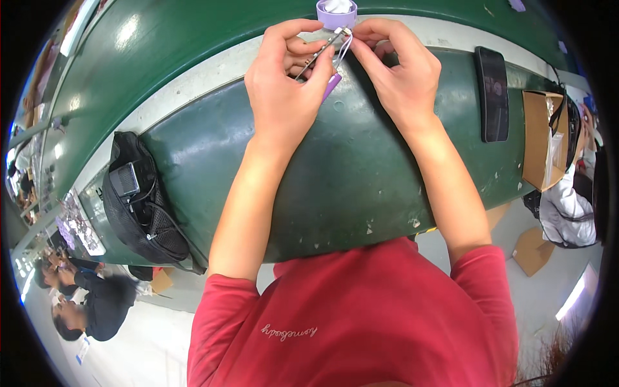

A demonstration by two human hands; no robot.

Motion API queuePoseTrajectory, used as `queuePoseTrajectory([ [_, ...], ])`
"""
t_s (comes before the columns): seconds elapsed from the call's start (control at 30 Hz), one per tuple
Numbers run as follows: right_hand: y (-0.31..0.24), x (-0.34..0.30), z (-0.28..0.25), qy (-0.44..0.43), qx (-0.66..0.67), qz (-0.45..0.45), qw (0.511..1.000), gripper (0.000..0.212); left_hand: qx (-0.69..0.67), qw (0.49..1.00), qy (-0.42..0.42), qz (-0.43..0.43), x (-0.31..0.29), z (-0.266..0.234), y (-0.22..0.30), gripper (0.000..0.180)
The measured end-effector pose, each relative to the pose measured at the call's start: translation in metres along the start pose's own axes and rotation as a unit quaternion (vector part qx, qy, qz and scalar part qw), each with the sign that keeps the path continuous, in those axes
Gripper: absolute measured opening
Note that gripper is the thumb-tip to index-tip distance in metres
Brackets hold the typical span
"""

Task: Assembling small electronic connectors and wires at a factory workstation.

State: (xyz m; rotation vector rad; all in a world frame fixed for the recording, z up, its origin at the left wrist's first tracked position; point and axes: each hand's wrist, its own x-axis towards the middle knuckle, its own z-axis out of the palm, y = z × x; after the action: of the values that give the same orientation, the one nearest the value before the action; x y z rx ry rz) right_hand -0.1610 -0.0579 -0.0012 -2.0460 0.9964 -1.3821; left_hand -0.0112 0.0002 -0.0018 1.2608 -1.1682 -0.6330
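My left hand (282, 90) is closed on a thin, dark circuit board (320, 57), held tilted between thumb and fingers. A purple plastic part (331, 88) shows just below that thumb; I cannot tell whether it is gripped too. At the board's upper end sits a small white connector (347, 31) with thin white wires (343, 49) looping down from it. The fingertips of my right hand (407, 80) are pinched together at this connector and its wires. Just beyond both hands stands a round purple cup-like part (336, 19) with something white inside.
On the green table (348, 193), a black phone (492, 97) lies to the right, beside an open cardboard box (536, 138). A black mesh bag (145, 216) with a dark device on it rests at the left. A pale strip (187, 90) crosses behind. Other people sit far left.
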Motion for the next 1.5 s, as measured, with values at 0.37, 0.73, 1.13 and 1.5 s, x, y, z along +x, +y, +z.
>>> queuePoseTrajectory([
  [0.37,-0.003,0.002,-0.001,-0.007,-0.007,-0.010,1.000,0.022,0.069,0.997,-0.008,0.039,0.001,-0.001,0.006,0.033],
  [0.73,-0.002,0.000,-0.002,-0.011,-0.017,-0.025,0.999,0.024,0.058,0.997,-0.022,0.053,0.001,-0.004,0.003,0.033],
  [1.13,0.000,-0.001,-0.003,-0.005,-0.028,-0.006,1.000,0.025,0.025,1.000,-0.017,-0.002,0.001,-0.003,0.008,0.032],
  [1.5,-0.004,-0.003,-0.002,-0.009,-0.018,-0.003,1.000,0.024,0.031,0.998,-0.029,-0.040,-0.003,-0.005,0.011,0.035],
])
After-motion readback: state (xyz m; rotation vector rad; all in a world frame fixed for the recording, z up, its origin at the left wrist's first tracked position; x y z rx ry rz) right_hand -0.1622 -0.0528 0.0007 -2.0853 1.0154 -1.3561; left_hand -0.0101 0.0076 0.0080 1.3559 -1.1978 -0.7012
